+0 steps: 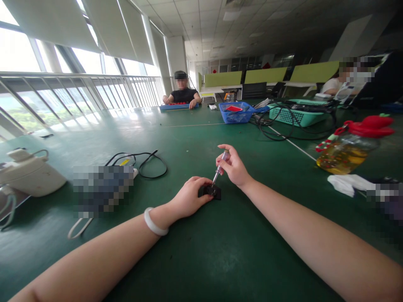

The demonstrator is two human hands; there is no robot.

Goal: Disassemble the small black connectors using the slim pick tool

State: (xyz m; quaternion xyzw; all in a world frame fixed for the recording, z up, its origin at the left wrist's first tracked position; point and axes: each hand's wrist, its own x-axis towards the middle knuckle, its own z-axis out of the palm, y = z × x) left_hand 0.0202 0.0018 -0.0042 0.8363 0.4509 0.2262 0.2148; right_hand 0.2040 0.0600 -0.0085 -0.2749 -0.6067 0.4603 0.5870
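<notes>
My right hand (234,167) is closed around the handle of a screwdriver (218,171), which leans with its tip down. The tip meets a small black part (215,192) lying on the green table (201,260). On the left side of that part, my left hand (192,196) grips it between thumb and fingers, hiding some of it. What the tip touches on the part is too small to make out. A white bangle (154,222) circles my left wrist.
At left lie a black cable (157,165) and a white device (31,174). A jar with a red lid (349,147) stands at right beside a white cloth (349,184). Farther back are a blue basket (236,114), a green basket (304,115) and a seated person (184,94).
</notes>
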